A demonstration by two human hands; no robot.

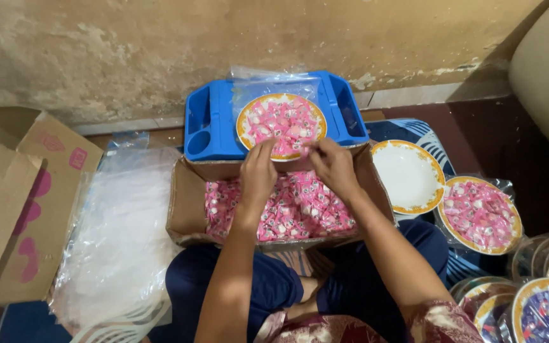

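Observation:
A white plate with a yellow rim (244,118), heaped with pink wrapped candies (283,122), rests on a blue plastic tray (201,127) against the wall. My left hand (258,173) and my right hand (332,165) meet at the plate's near edge, fingers curled at the candies there. Below them an open cardboard box (184,202) on my lap holds many more pink wrapped candies (300,209). Whether either hand pinches a candy is hidden by the fingers.
An empty yellow-rimmed plate (409,175) lies right of the box, beside a bagged plate of pink candies (481,215). Several bagged plates (541,298) stack at lower right. Clear plastic bags (119,241) and a flattened carton (14,203) lie left.

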